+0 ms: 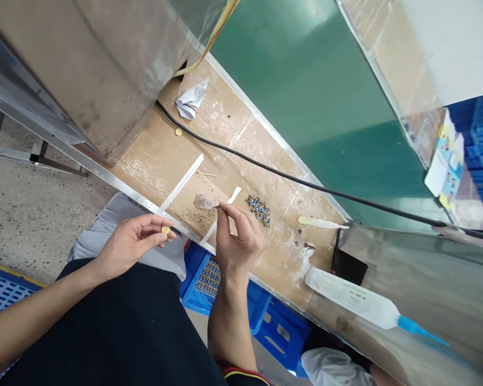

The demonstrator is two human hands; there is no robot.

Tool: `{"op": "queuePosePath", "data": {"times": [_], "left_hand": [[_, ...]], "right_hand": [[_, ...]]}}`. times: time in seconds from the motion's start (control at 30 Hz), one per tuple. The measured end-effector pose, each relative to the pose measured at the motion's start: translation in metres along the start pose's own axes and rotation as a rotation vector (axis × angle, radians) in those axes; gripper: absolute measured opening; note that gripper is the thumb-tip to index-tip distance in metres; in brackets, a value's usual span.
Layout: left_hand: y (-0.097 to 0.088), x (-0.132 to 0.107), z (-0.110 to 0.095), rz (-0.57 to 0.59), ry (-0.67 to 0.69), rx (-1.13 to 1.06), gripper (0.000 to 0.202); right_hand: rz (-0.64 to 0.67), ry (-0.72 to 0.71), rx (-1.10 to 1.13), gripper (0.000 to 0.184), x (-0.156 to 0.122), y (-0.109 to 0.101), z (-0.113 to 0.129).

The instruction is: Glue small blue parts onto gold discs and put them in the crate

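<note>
Between the thumb and fingers of my left hand (pixel 131 241) is a small round yellow disc (pixel 166 230), held just off the table's front edge. My right hand (pixel 241 233) pinches a tiny dark part, mostly hidden by the fingertips, at the rim of a small clear dish (pixel 203 202). Small brown grains (pixel 197 216) are scattered on the board around that dish. To the right of my right hand lies a pile of small blue and brass-coloured parts (pixel 259 209).
A black cable (pixel 249 158) crosses the worktable. Behind it lie a second yellow disc (pixel 178 132) and a crumpled cloth (pixel 192 100). At right are a pale flat stick (pixel 322 222) and a white bottle (pixel 352 297) with blue nozzle. Below, a blue crate (pixel 193 292) holds rows of parts.
</note>
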State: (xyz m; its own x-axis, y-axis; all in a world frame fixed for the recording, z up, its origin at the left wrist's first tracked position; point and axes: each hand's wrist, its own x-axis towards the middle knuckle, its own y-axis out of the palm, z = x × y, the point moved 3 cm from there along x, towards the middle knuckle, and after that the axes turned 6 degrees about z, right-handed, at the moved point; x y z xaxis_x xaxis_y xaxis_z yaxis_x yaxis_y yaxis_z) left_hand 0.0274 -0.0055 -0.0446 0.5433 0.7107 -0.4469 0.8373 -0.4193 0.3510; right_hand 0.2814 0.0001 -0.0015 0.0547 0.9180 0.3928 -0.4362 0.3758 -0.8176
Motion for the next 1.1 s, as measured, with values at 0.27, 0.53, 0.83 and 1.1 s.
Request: {"op": "queuePosePath", "data": {"times": [0.27,0.53,0.83,1.1], "left_hand": [[0.001,-0.002,0.000,-0.014,0.017,0.014,0.025],[0.008,0.002,-0.005,-0.027,0.046,0.024,0.025],[0.025,0.002,-0.028,-0.062,0.269,0.185,0.023],[0.028,0.000,-0.032,-0.112,0.389,0.306,0.025]], "right_hand": [[-0.008,-0.025,-0.025,0.015,0.001,0.001,0.003],[-0.076,0.039,0.105,0.018,-0.004,-0.015,0.005],[-0.002,0.076,0.555,0.040,-0.023,-0.021,0.053],[0.049,0.009,0.547,0.043,-0.028,-0.012,0.063]]}}
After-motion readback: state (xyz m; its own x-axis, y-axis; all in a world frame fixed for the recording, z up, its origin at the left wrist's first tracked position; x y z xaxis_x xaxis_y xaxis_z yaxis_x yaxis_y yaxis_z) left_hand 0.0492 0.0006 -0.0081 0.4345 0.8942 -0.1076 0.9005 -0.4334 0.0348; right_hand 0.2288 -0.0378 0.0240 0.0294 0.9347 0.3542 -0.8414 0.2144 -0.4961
